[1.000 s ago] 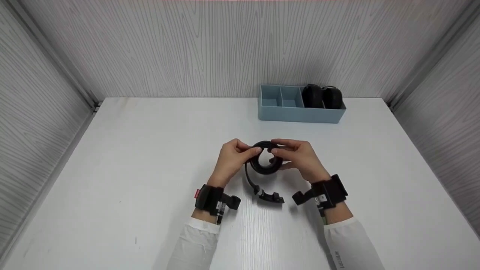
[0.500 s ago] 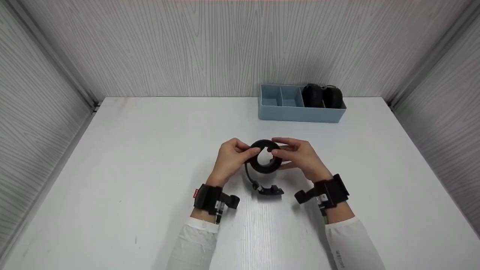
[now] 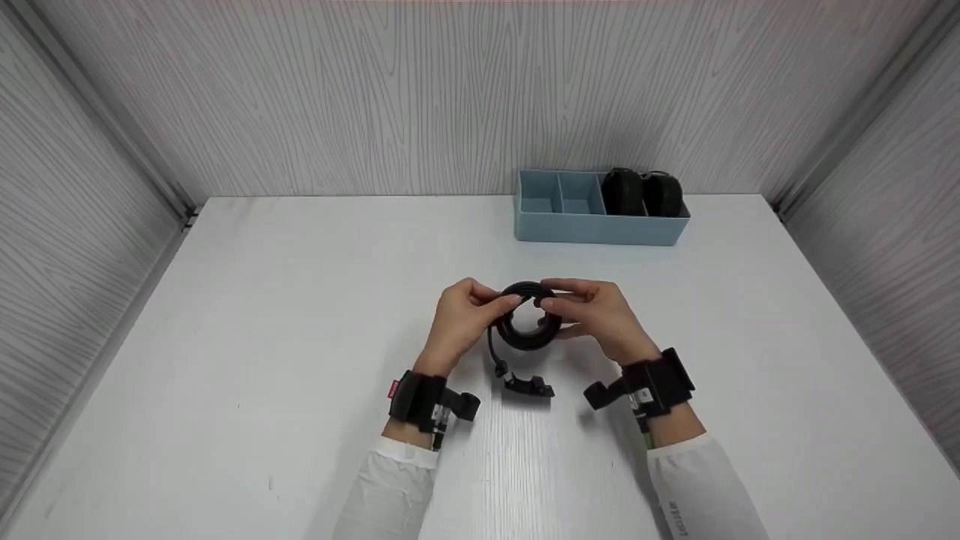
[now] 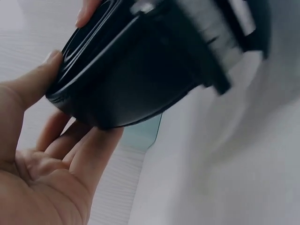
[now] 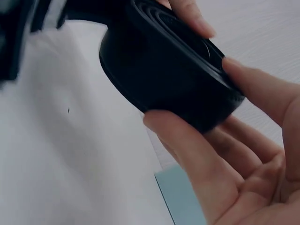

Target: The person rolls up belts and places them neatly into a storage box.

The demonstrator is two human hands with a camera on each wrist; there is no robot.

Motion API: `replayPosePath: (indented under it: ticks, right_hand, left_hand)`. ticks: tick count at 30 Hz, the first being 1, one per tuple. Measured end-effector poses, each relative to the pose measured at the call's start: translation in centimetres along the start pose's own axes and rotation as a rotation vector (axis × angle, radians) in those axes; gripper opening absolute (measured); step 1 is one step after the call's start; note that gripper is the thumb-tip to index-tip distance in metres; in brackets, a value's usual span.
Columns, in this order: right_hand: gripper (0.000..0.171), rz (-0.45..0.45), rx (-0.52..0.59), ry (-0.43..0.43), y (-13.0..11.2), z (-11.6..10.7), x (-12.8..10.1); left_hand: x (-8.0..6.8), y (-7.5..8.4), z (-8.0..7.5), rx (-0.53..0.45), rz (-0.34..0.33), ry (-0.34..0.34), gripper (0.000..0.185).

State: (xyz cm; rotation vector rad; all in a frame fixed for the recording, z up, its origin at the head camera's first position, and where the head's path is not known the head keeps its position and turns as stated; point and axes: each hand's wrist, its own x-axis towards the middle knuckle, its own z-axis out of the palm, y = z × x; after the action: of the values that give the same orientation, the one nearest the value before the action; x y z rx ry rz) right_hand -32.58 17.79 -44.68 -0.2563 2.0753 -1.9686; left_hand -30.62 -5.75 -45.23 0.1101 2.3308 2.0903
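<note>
A black belt [image 3: 528, 342] is rolled into a coil and held up over the table between both hands. My left hand [image 3: 463, 319] pinches the coil's left side, thumb on its near face and fingers behind. On the other side my right hand [image 3: 600, 313] grips it between thumb and fingers. The belt's loose end hangs down at the left, with the buckle [image 3: 529, 386] at its tip. In the left wrist view the broad outer face of the coiled belt [image 4: 126, 79] shows, and the right wrist view shows its wound layers [image 5: 168, 70].
A blue-grey divided box [image 3: 600, 229] stands at the back right of the white table [image 3: 300, 337]. Two black rolled items [image 3: 624, 192] sit in its right compartments; its two left ones hold nothing visible. Wood-grain panels [image 3: 375, 97] enclose the back and sides.
Both hands keep their hold on the coil and stay nearly in place. The hanging buckle end has drawn a little to the left, and the loose length looks slightly shorter.
</note>
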Motion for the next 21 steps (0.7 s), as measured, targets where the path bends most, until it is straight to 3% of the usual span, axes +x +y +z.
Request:
replayPosePath:
  ticks: [5, 9, 13, 18, 21]
  right_hand:
    - [0.052, -0.005, 0.067, 0.057, 0.25, 0.44, 0.15]
    - [0.057, 0.015, 0.07, 0.047, 0.23, 0.51, 0.25]
    - [0.061, 0.03, 0.016, 0.0, -0.12, 0.18, 0.1]
    - [0.063, 0.032, -0.109, -0.069, -0.17, -0.05, 0.0]
    - [0.062, 0.029, -0.126, -0.078, -0.05, 0.0, -0.01]
  left_hand:
    - [0.1, -0.16, 0.21, -0.004, -0.006, 0.051, 0.031]
    - [0.08, -0.13, 0.03, 0.014, 0.012, 0.054, 0.031]
    - [0.04, -0.02, -0.23, 0.038, 0.02, 0.033, 0.03]
    - [-0.09, 0.03, -0.55, 0.084, 0.009, -0.045, 0.028]
    - [-0.09, -0.06, -0.53, 0.089, 0.006, -0.077, 0.028]
